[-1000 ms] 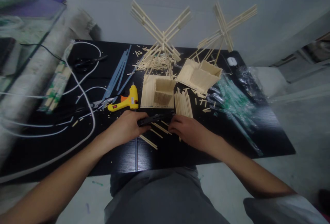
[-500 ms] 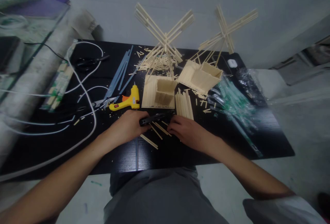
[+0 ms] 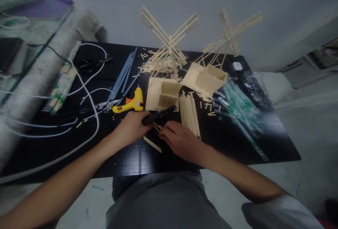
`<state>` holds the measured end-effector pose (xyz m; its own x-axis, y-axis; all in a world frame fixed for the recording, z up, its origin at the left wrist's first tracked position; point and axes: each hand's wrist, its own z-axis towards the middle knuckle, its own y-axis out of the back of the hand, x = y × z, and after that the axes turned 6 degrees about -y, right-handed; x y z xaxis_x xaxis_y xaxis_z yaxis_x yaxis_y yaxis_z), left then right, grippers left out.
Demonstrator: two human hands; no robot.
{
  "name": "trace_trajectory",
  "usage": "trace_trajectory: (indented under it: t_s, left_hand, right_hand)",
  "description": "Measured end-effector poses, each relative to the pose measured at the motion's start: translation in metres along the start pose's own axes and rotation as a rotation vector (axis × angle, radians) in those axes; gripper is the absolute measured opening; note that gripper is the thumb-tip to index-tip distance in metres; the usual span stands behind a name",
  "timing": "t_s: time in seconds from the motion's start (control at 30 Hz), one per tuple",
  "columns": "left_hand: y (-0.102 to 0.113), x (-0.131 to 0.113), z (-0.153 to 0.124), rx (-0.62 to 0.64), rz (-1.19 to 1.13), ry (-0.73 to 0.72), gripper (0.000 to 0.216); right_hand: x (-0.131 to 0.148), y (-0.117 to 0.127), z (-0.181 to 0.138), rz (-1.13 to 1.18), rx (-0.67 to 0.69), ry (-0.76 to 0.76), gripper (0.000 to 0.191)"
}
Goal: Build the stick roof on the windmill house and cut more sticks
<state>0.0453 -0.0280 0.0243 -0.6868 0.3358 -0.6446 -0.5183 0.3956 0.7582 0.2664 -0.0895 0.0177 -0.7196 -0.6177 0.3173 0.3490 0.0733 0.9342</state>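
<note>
My left hand point(image 3: 132, 127) is closed around a black cutting tool point(image 3: 159, 115) whose tip points right toward a pile of wooden sticks point(image 3: 189, 111). My right hand point(image 3: 179, 140) lies palm down on the black table point(image 3: 237, 141), fingers curled over loose sticks point(image 3: 152, 144) just below the tool; what the fingers grip is hidden. Behind the hands stand two open stick boxes point(image 3: 161, 93) point(image 3: 204, 77), each with a crossed stick windmill point(image 3: 169, 42) point(image 3: 229, 33) above it.
A yellow glue gun point(image 3: 130, 103) lies left of the near box. White cables point(image 3: 89, 99), scissors point(image 3: 91, 63), blue strips point(image 3: 123, 76) and a chopstick pack point(image 3: 62, 86) cover the left side. Plastic wrappers with green print point(image 3: 237, 106) lie at right. A white device point(image 3: 237, 66) sits at the far corner.
My right hand has slid left, closer to the left hand, over the loose sticks. The black tool's tip has swung up toward the stick box.
</note>
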Motion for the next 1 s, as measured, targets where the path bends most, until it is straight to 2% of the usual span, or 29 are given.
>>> trace_trajectory:
  t_s: [0.13, 0.27, 0.37, 0.57, 0.7, 0.87, 1.0]
  left_hand:
    - [0.002, 0.002, 0.002, -0.074, -0.016, 0.02, 0.02]
    - [0.002, 0.004, 0.002, -0.113, -0.054, 0.026, 0.022]
    - [0.002, 0.005, 0.002, -0.133, -0.053, 0.024, 0.025]
    - [0.003, 0.004, 0.003, -0.168, -0.068, 0.035, 0.026]
    - [0.004, 0.003, 0.003, -0.228, -0.09, 0.028, 0.028]
    - [0.006, 0.003, 0.002, -0.243, -0.092, 0.025, 0.031]
    - [0.006, 0.002, 0.002, -0.238, -0.095, 0.026, 0.029]
  right_hand:
    - [0.004, -0.009, 0.017, -0.088, 0.044, 0.008, 0.017]
    - [0.008, -0.005, 0.023, -0.147, 0.16, 0.013, 0.017]
    - [0.014, -0.004, 0.023, -0.218, 0.19, 0.014, 0.016]
    - [0.017, -0.015, 0.024, -0.314, 0.139, 0.04, 0.015]
    - [0.016, -0.005, 0.021, -0.314, 0.111, 0.024, 0.026]
    - [0.005, 0.006, 0.013, -0.185, 0.048, -0.054, 0.028]
    - [-0.018, 0.014, 0.007, -0.018, -0.056, -0.17, 0.024]
